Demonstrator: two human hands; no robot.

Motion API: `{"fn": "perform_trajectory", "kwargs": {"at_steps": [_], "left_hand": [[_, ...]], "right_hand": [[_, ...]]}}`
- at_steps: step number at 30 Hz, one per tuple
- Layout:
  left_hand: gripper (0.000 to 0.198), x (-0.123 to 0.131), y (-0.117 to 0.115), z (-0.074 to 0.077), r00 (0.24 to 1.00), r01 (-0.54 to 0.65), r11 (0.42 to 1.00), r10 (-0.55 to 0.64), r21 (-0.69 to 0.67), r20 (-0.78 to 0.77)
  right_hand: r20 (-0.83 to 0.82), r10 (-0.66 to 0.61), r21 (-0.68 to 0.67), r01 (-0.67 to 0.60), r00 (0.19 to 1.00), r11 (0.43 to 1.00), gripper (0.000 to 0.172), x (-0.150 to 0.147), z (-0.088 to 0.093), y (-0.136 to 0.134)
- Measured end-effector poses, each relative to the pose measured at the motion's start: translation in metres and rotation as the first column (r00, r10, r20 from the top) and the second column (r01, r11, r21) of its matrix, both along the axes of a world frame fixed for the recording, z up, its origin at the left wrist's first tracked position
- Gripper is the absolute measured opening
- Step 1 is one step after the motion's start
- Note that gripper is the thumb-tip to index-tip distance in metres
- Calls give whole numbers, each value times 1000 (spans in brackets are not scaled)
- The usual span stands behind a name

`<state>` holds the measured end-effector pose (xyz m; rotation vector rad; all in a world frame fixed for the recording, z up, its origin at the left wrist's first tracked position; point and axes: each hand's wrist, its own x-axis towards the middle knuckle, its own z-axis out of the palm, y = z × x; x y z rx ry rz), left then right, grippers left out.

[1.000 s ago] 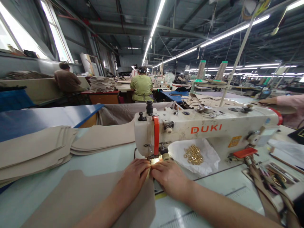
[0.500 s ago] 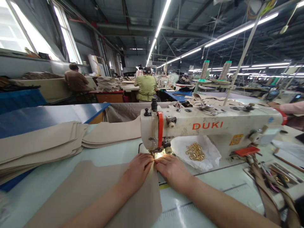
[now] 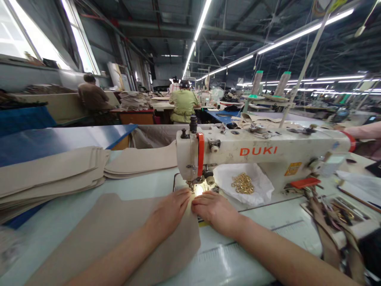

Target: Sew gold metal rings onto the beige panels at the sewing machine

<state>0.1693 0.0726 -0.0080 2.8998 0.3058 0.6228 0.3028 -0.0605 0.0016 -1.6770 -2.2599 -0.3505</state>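
Observation:
A beige fabric piece lies on the pale sewing table in front of a white DUKI sewing machine. My left hand rests flat on the fabric's right edge, fingers stretched toward the needle. My right hand presses down just right of it, fingers together, tips touching the fabric edge under the lit presser foot. Both hands meet right below the needle.
Stacks of cut beige pieces lie at the left. A white bag with gold rings sits under the machine arm. Straps and tools clutter the right. Another person's arm reaches in at far right. Co-workers sit behind.
The view has shifted slightly. Both hands and the fabric edge have crept a little further toward the needle; the hands keep the same hold.

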Motion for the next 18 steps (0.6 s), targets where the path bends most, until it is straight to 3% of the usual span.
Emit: {"fn": "perform_trajectory", "kwargs": {"at_steps": [10,18], "left_hand": [[29,-1,4,-6,997,70,997,-69,15,-33],[30,2,-1,2,992,49,998,-45,30,-117]], "right_hand": [[8,-7,-12,7,1000,1000,9,-1,1,0],[43,-36,-58,38,998,998,7,-2,2,3]]}}
